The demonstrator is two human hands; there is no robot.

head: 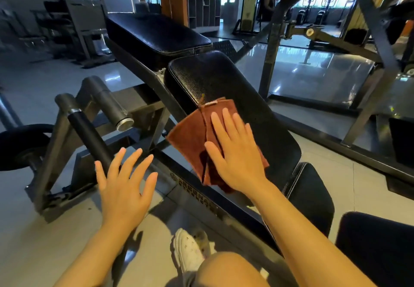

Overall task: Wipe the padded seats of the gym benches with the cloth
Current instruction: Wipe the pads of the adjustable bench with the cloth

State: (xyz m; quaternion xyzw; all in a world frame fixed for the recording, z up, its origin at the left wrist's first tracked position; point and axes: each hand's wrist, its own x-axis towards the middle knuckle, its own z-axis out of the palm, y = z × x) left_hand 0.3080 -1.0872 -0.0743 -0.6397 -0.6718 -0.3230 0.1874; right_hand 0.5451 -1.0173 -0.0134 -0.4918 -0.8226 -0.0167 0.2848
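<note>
A folded brown cloth (190, 134) lies on the left edge of a long black padded bench pad (235, 89), part of it hanging over the side. My right hand (233, 150) presses flat on the cloth with straight, spread fingers. My left hand (125, 183) hovers open to the left of the bench, over the floor and frame, holding nothing. A second black pad (156, 33) lies beyond the first, and a smaller seat pad (313, 188) sits at the near end.
A metal frame with a black grip bar (89, 132) and weight pegs (112, 105) stands to the left. A weight plate (20, 148) is at far left. Machine uprights (273, 40) rise on the right. Another black pad (378, 248) is at bottom right. My shoe (190, 251) rests on the tiled floor.
</note>
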